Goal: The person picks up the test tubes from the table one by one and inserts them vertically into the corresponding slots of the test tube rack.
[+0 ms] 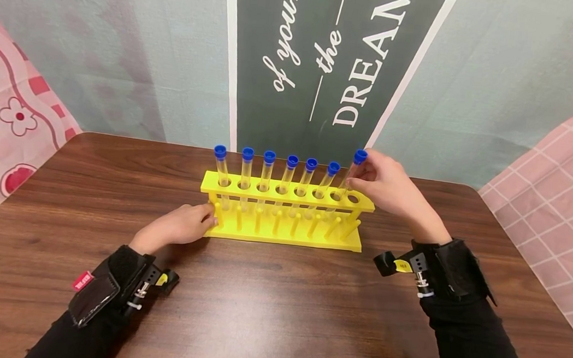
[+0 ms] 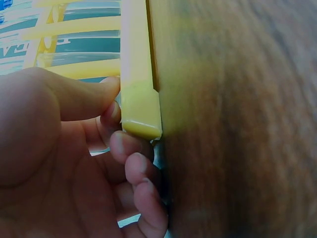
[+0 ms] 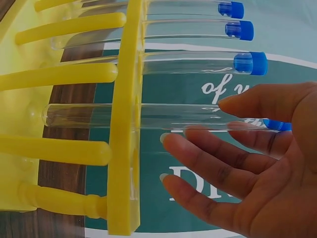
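A yellow test tube rack (image 1: 283, 236) stands on the table, holding a row of clear test tubes with blue caps. At its left end my left hand (image 1: 180, 224) grips the base; in the left wrist view the thumb lies on one side of the yellow base end (image 2: 140, 106) and curled fingers on the other. My right hand (image 1: 389, 185) pinches the rightmost test tube (image 3: 173, 118) near its blue cap (image 1: 360, 156), thumb in front and index finger behind. That tube passes through a hole in the top bar, its rounded bottom near the base.
The hole (image 1: 353, 198) at the rack's right end has no tube. Slanted yellow pegs (image 1: 277, 222) line the front of the base. Behind the wooden table (image 1: 269, 298) hangs a cloth backdrop (image 1: 184, 85) with lettering; pink cloths hang at both sides.
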A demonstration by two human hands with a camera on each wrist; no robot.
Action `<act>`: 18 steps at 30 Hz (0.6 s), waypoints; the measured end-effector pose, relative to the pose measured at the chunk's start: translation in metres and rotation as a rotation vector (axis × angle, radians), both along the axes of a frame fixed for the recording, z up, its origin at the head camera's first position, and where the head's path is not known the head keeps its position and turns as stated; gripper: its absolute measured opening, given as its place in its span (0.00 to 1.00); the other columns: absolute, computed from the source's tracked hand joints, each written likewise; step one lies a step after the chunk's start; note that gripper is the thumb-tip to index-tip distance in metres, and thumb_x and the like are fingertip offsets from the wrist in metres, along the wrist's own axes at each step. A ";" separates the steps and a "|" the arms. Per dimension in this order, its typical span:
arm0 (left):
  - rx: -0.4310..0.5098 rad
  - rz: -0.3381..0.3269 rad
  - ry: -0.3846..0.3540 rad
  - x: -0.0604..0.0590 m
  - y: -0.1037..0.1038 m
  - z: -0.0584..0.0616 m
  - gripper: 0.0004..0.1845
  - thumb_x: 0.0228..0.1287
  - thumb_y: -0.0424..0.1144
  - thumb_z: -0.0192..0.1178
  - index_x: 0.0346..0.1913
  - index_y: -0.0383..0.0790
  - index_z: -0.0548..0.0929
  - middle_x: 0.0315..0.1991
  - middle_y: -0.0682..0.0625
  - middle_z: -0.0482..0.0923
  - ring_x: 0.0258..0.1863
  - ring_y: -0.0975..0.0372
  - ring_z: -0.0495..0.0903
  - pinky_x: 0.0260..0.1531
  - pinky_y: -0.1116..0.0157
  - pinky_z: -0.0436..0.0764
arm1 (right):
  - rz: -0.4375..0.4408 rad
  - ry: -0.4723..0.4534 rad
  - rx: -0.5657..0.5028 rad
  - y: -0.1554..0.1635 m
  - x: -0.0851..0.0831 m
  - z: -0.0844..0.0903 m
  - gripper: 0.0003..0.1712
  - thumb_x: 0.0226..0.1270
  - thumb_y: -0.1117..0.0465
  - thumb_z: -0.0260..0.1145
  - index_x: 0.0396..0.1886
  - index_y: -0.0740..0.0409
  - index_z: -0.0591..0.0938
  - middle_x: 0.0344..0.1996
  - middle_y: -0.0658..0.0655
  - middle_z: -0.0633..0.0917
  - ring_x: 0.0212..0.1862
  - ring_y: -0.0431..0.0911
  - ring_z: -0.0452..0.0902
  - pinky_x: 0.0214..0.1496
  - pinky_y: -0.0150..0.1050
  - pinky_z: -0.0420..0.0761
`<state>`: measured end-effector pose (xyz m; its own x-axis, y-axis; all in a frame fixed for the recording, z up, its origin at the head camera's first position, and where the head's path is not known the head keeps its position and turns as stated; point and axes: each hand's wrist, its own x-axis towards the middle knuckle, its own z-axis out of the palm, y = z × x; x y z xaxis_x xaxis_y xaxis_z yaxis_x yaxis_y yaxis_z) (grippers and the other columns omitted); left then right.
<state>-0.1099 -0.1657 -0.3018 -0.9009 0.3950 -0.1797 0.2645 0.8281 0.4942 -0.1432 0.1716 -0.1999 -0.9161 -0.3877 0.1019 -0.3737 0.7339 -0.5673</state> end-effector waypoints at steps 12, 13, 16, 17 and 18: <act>0.000 0.003 -0.002 0.000 0.000 0.000 0.08 0.69 0.36 0.46 0.32 0.35 0.69 0.19 0.50 0.61 0.20 0.60 0.63 0.24 0.64 0.65 | -0.004 -0.041 0.028 0.001 -0.004 -0.009 0.09 0.62 0.66 0.60 0.40 0.64 0.72 0.32 0.60 0.80 0.35 0.50 0.76 0.37 0.42 0.73; 0.000 0.003 -0.002 0.000 0.000 0.000 0.08 0.69 0.36 0.46 0.32 0.35 0.69 0.19 0.50 0.61 0.20 0.60 0.63 0.24 0.64 0.65 | -0.006 -0.043 0.030 0.001 -0.004 -0.010 0.08 0.62 0.66 0.60 0.39 0.64 0.72 0.32 0.60 0.80 0.35 0.50 0.76 0.37 0.42 0.73; 0.001 0.001 -0.002 0.000 0.000 0.000 0.08 0.69 0.36 0.46 0.32 0.36 0.69 0.19 0.50 0.61 0.20 0.60 0.63 0.24 0.64 0.65 | -0.011 -0.048 0.031 0.001 -0.004 -0.010 0.07 0.62 0.65 0.60 0.37 0.64 0.73 0.32 0.60 0.80 0.35 0.50 0.76 0.37 0.42 0.74; 0.000 0.000 -0.002 0.000 0.000 0.000 0.08 0.69 0.36 0.46 0.32 0.36 0.69 0.19 0.50 0.61 0.20 0.60 0.63 0.24 0.64 0.65 | -0.011 -0.048 0.031 0.001 -0.005 -0.011 0.07 0.62 0.65 0.60 0.37 0.64 0.73 0.32 0.60 0.80 0.35 0.50 0.76 0.37 0.42 0.74; -0.001 0.001 -0.002 0.000 0.000 0.000 0.08 0.69 0.36 0.46 0.32 0.36 0.69 0.19 0.50 0.60 0.20 0.60 0.63 0.24 0.64 0.65 | -0.011 -0.048 0.031 0.001 -0.005 -0.011 0.06 0.62 0.65 0.60 0.36 0.63 0.73 0.32 0.60 0.80 0.35 0.50 0.76 0.37 0.42 0.74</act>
<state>-0.1101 -0.1658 -0.3019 -0.9008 0.3943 -0.1818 0.2629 0.8286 0.4943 -0.1478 0.1722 -0.2106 -0.9239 -0.3798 0.0458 -0.3383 0.7555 -0.5610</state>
